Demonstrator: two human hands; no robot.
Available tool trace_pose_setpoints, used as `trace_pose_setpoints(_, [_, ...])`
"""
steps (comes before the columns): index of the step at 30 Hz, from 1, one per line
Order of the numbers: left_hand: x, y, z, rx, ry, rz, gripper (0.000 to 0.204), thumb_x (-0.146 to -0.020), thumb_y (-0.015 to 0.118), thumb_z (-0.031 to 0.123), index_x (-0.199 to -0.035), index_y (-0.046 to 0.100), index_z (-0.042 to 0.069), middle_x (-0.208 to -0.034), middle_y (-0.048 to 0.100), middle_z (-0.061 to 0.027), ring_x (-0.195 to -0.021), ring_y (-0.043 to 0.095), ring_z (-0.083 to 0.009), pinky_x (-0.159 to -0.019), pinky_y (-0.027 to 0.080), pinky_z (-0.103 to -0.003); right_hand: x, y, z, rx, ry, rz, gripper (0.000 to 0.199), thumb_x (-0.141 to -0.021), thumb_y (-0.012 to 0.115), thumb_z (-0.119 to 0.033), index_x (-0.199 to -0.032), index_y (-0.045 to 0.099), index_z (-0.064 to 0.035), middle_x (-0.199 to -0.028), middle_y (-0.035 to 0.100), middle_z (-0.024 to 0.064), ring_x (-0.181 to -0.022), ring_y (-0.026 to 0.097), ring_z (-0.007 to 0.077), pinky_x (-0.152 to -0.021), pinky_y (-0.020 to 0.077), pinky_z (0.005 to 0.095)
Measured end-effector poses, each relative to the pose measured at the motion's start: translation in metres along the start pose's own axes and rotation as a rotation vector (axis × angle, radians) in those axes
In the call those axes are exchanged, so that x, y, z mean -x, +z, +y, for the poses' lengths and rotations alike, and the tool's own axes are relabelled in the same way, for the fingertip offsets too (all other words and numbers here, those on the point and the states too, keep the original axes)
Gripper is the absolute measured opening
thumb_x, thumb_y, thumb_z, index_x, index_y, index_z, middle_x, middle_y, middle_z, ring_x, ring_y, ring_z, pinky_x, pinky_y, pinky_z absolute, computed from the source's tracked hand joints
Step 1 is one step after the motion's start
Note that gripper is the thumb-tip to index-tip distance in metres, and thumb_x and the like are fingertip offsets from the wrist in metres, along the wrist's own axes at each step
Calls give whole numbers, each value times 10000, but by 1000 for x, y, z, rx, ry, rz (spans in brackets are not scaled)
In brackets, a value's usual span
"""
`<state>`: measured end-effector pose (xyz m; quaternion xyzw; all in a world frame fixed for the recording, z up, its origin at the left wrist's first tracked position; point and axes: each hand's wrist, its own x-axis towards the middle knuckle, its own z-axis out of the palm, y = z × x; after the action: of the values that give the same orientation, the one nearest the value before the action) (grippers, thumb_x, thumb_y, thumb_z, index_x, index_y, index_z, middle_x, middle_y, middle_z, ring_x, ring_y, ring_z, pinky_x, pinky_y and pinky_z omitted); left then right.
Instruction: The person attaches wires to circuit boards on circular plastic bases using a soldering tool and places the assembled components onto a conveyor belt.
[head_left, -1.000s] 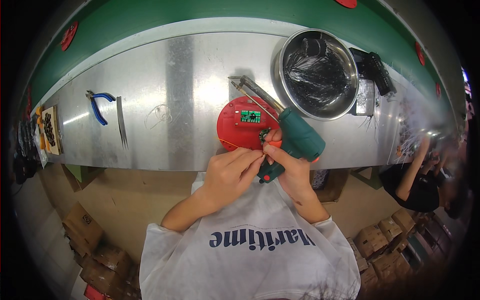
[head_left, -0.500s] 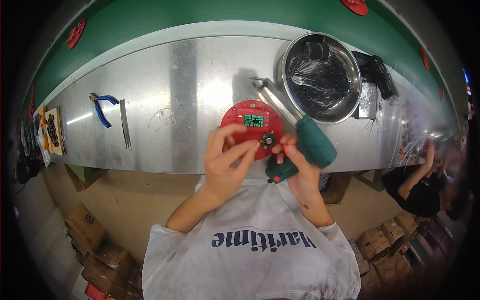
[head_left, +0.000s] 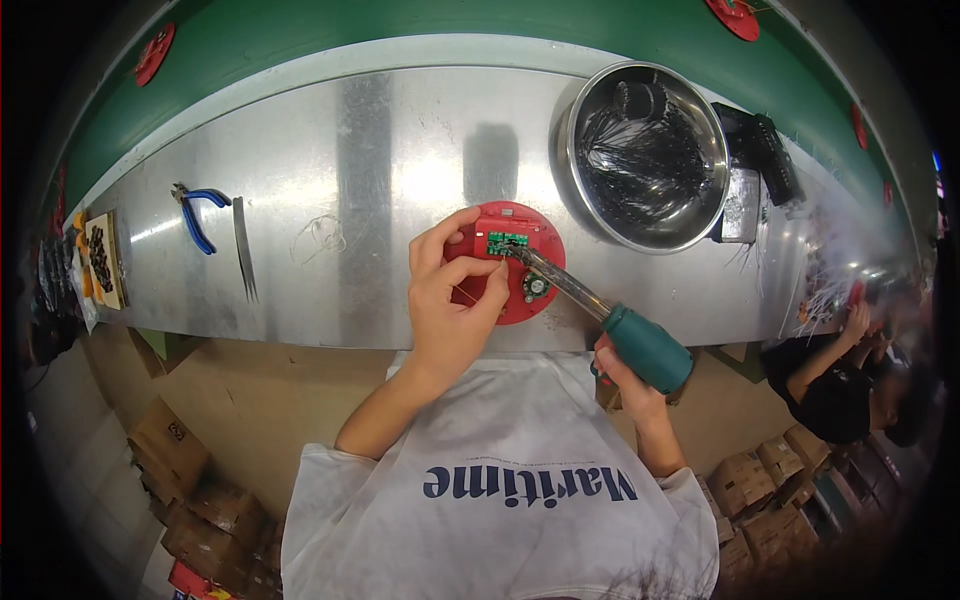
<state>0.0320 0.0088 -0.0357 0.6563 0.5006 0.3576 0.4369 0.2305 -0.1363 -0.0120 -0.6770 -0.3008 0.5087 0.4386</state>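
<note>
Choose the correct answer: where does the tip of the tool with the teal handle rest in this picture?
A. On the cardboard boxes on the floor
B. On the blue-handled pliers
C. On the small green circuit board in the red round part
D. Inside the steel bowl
C. The right hand holds the teal-handled tool, and its metal tip reaches the green circuit board in the red round part, which the left hand steadies.

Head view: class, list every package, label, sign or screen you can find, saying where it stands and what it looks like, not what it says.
Cardboard boxes: brown, stacked on the floor at lower left.
More cardboard boxes: brown, piled on the floor at lower right.
Open tray: flat, tan, holding small dark parts, at the far left end of the metal bench.
No screens or signs show.
</note>
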Motion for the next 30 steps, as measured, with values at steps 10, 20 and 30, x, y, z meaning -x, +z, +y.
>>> trace_pose_setpoints(10, [-1,-1,1,-14,-7,-16,88,-717,725,12,-789,693,52,-1278,560,-104,-1150,484,-288,-945,436,-372,0,0,-1,94,-49,18,188,-660,712,33,-828,629,23,-722,581,98,-590,526,216,-574,420,303])
trace_pose_setpoints(20, [-4,0,5,-7,-16,5,80,-725,724,-11,-790,702,31,-1239,593,-89,-1076,501,-227,-936,422,-346,-5,6,-8,185,-193,-2,173,-653,698,51,-798,612,14,-671,551,94,-543,487,229,-521,391,317])
trace_pose_setpoints(30, [-2,0,5,-16,-24,-6,75,-726,722,-10,-786,698,28,-1234,591,-82,-1058,496,-218,-928,425,-342,-8,2,-14,290,-428,-38,192,-675,709,14,-854,640,16,-795,630,103,-657,597,193,-616,472,281])
